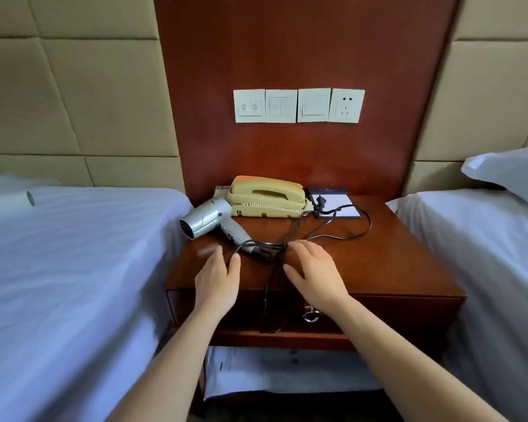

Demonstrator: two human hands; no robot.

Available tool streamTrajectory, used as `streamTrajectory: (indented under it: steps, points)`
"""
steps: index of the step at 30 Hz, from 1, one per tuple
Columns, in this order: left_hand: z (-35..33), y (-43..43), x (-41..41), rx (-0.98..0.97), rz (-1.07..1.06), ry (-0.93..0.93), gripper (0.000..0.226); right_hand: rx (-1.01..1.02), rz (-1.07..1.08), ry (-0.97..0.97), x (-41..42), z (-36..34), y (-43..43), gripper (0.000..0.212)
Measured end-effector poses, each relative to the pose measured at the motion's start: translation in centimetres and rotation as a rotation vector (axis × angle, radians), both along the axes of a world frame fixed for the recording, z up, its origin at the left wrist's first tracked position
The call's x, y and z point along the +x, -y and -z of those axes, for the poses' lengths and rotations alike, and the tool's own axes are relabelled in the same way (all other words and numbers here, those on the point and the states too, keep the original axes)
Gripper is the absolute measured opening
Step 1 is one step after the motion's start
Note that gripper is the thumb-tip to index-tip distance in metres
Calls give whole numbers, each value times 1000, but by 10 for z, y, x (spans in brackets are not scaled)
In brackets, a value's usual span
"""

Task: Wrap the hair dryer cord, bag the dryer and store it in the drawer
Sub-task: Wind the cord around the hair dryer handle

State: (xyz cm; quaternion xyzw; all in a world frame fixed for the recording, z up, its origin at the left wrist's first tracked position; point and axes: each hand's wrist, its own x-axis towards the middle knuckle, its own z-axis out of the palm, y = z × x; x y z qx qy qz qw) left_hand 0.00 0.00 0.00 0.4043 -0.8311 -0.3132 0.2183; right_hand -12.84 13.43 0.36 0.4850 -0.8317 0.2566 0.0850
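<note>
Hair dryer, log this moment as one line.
silver hair dryer: lying on wooden nightstand; black cord: loose, unwrapped; left hand: open; right hand: open, over cord

No words or numbers can be read. The leftmost switch plate (249,106) bears two small round signs: one a circle with a slash, the other too small to tell. The dark notepad folder (326,190) has a tiny gold header mark, illegible. Print on the sheet (256,367) under the nightstand is blurred.
</note>
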Motion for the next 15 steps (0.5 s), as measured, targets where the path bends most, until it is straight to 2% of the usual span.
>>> streamTrajectory:
  steps: [3,8,15]
  points:
    - [3,10,-11,-15,7,9,57,61,-32,-77,-8,6,23,58]
    - [-6,5,-20,125,98,-84,43,198,-121,-8,-11,3,57,69]
    - [-5,-4,-23,186,138,-148,45,273,-123,-61,-8,2,68,79]
